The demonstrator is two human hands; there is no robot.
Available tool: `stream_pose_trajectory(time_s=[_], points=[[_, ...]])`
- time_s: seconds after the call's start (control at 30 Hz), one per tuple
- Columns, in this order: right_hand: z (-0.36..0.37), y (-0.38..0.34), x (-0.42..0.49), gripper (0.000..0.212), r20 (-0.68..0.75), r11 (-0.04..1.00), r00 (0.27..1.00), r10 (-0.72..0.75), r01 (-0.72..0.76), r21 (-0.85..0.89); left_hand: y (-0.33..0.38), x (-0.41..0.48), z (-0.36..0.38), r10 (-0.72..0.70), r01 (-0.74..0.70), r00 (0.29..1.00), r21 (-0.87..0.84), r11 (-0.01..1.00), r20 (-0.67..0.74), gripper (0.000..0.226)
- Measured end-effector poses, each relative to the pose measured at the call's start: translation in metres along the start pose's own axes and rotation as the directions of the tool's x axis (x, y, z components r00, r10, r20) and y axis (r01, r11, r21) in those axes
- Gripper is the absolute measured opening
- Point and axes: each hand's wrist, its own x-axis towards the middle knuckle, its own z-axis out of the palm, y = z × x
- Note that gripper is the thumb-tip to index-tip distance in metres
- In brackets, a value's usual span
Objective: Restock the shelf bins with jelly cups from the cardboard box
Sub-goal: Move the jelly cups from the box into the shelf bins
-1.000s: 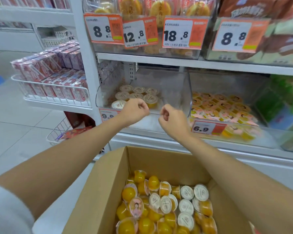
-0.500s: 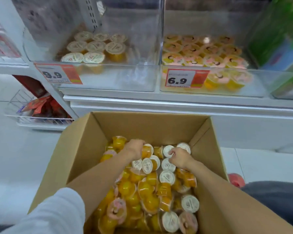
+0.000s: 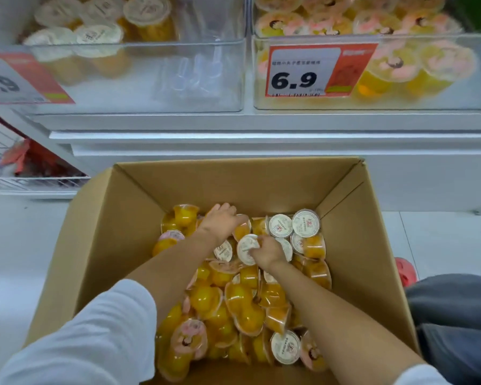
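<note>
An open cardboard box (image 3: 117, 226) stands on the floor below the shelf, holding a heap of orange jelly cups (image 3: 242, 307) with white or pink lids. Both hands are down inside it at the far end of the heap. My left hand (image 3: 220, 220) curls over an orange cup (image 3: 242, 230). My right hand (image 3: 265, 252) grips a white-lidded cup (image 3: 246, 248). On the shelf above, the left clear bin (image 3: 178, 87) holds a few white-lidded cups at its back left. The right clear bin (image 3: 400, 101) is packed with pink-lidded cups.
Price tags reading 9.9 (image 3: 9, 81) and 6.9 (image 3: 306, 72) hang on the bin fronts. A wire basket (image 3: 25, 179) with red packets sits low at the left. A grey trouser leg (image 3: 456, 315) and a red shoe (image 3: 406, 270) are right of the box.
Both hands dropped from the left shelf bin into the box a second ago. Since then they have closed on cups at the far end of the heap, and the view has tilted lower.
</note>
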Motion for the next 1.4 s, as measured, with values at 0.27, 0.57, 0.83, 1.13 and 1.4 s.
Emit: stream_pose_trajectory(time_s=[0.27, 0.57, 0.83, 1.13, 1.4], points=[[-0.097, -0.030, -0.038, 0.038, 0.087, 0.838, 0.991, 0.097, -0.129, 0.529, -0.016, -0.045, -0.059, -0.271, 0.264, 0.957, -0.678, 0.686, 0.098, 0.060], [-0.162, -0.161, -0.153, 0.028, -0.030, 0.812, 0.961, -0.274, 0.248, 0.529, -0.060, -0.154, -0.191, -0.451, 0.111, 0.880, -0.860, 0.499, -0.148, 0.044], [-0.202, -0.284, -0.221, 0.019, -0.221, 0.659, 0.827, -0.517, 0.550, 0.513, -0.133, -0.216, -0.304, -0.541, -0.087, 0.771, -0.897, 0.433, -0.336, 0.045], [-0.182, -0.370, -0.147, 0.028, -0.158, 0.785, 0.943, -0.294, 0.332, 0.523, -0.229, -0.187, -0.307, -0.483, 0.222, 0.868, -0.777, 0.589, -0.117, 0.037], [-0.166, -0.379, -0.101, 0.024, 0.301, 0.645, 0.929, -0.217, -0.095, 0.758, -0.258, -0.157, -0.292, -0.416, 0.408, 0.884, -0.787, 0.462, 0.214, 0.044]])
